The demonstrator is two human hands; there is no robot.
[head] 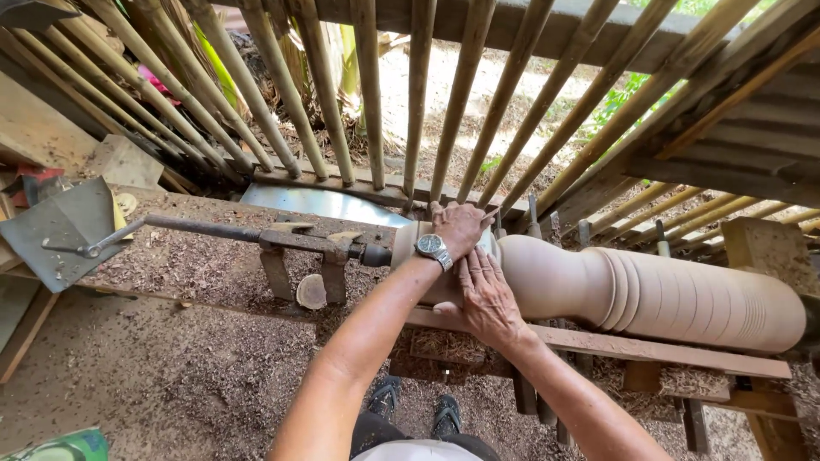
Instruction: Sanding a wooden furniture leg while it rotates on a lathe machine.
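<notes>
The turned wooden column (649, 294) at frame centre-right is already shaped and grooved; left hand (459, 226) and right hand (487, 294) lie flat, fingers together, on its smooth unfinished neck.

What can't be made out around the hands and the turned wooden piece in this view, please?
- Head view: left hand and right hand cover the turned wooden piece beneath them.
- Its right end: cut off by the frame edge.
- Right fingers: tips tucked beneath the left wrist.
</notes>
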